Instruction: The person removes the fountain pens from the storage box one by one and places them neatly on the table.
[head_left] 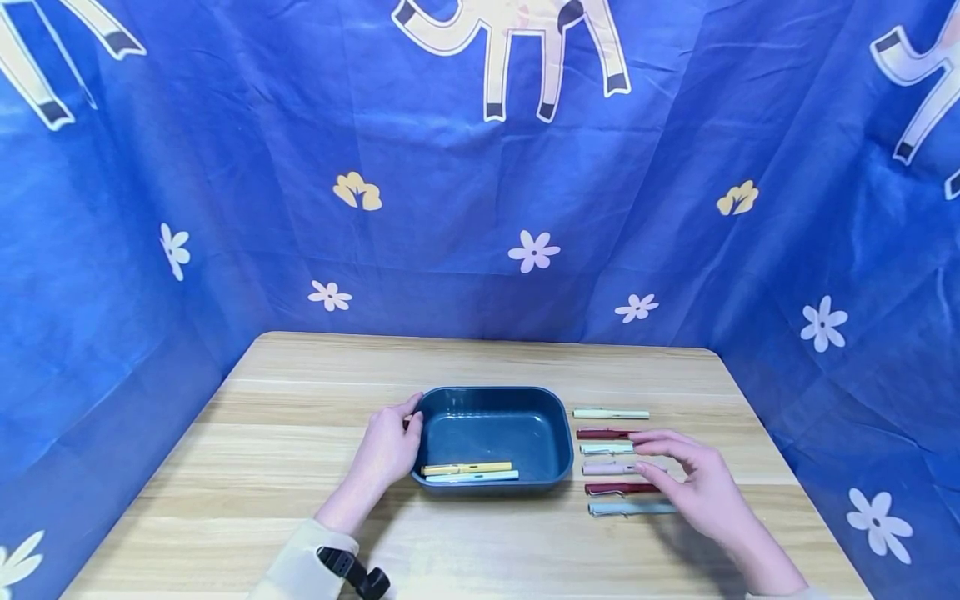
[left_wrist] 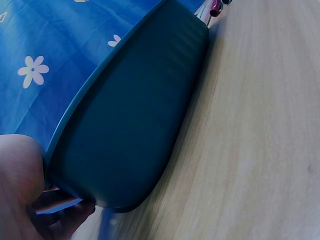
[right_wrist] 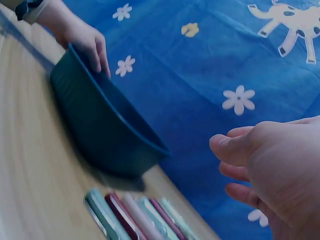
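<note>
A dark teal plastic box (head_left: 491, 437) stands on the table, and my left hand (head_left: 390, 442) holds its left end by the rim. In the left wrist view the thumb of the left hand (left_wrist: 22, 185) is at the rim with the fingers bent below it against the outside. Inside the box lie a yellow pen (head_left: 467, 468) and a pale blue pen (head_left: 472, 477), side by side. My right hand (head_left: 697, 479) hovers over the row of pens right of the box, fingers loosely bent and apart, holding nothing in the right wrist view.
The capped pens lie parallel: a cream pen (head_left: 611, 413), a dark red pen (head_left: 603, 433), a pale green pen (head_left: 606, 449), a lilac pen (head_left: 607, 469), another dark red pen (head_left: 618, 489) and a grey-blue pen (head_left: 630, 507). Blue patterned cloth (head_left: 450, 250) borders the wooden table (head_left: 300, 400).
</note>
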